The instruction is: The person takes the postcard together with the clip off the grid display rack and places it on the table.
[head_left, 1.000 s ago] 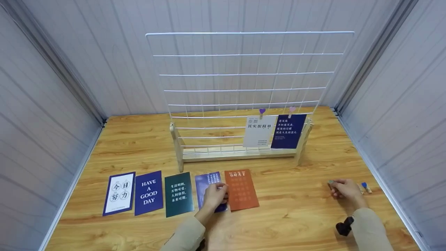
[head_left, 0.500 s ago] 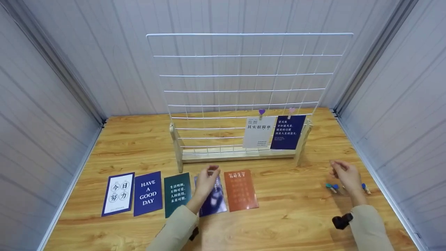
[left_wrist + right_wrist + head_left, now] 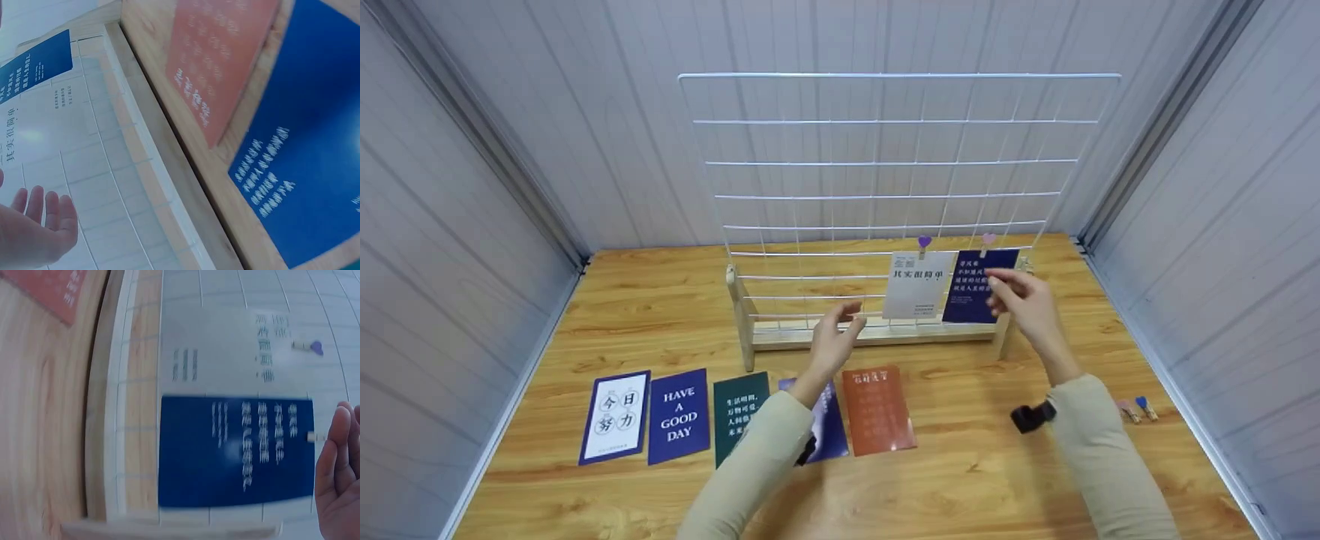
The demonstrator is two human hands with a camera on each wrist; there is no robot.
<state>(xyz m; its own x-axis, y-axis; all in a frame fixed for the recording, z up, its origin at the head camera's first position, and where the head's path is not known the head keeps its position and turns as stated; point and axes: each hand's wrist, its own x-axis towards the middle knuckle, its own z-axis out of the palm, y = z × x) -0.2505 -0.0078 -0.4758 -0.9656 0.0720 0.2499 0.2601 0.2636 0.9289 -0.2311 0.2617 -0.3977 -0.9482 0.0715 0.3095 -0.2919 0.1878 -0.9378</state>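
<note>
In the head view a white wire grid [image 3: 877,196] stands in a wooden base [image 3: 840,342]. A white card [image 3: 911,296] and a dark blue card [image 3: 969,309] hang on its lower right, held by a purple heart clip [image 3: 925,241] and a pink heart clip [image 3: 989,240]. My right hand [image 3: 1027,304] is raised before the dark blue card, fingers loosely bent, with nothing visible in them. In front of the grid's lower bars hovers my left hand [image 3: 834,341], thumb and fingers apart and empty. The left wrist view shows its relaxed fingers [image 3: 52,211].
Along the table's front left lie an orange card [image 3: 877,412], a violet-blue card [image 3: 832,435] partly under my left forearm, a green card [image 3: 731,420] and others. Two loose clips, pink [image 3: 1126,409] and blue [image 3: 1145,407], lie at right. Panelled walls enclose the table.
My right hand has let go of a teal clip and risen leftward to the hanging cards; its sleeve now covers that spot. My left hand has lifted off the violet-blue card toward the grid.
</note>
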